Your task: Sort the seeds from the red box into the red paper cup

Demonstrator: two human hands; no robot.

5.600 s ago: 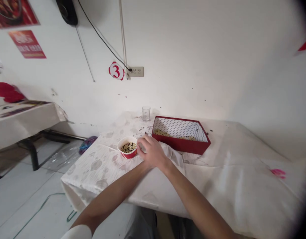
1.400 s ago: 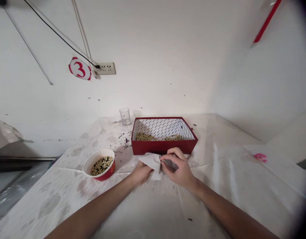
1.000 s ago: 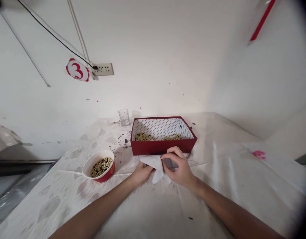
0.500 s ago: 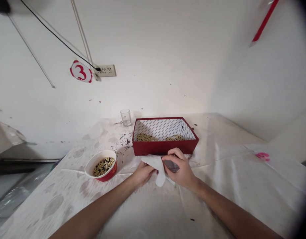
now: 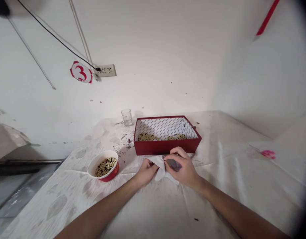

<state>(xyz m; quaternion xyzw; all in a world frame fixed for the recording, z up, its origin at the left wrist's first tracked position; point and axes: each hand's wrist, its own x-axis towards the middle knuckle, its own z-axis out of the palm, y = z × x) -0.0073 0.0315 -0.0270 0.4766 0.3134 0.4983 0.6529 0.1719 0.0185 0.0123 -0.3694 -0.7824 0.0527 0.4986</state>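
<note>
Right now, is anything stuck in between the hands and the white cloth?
Nothing that I can see. The left hand holds the white cloth, and the right hand has fingertips at its edge. The red box is just beyond the cloth, not in between.

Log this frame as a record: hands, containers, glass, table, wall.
Left hand: holding a soft white piece
Right hand: at the piece's right edge, grip unclear
Box: red, open-topped, beyond the hands; pale and dark beads or grains inside
Bowl: red and white, left of the box; similar contents
Glass: upright, left of the box
Table: dark bits left of box
Wall: number 3 sign, socket
</note>
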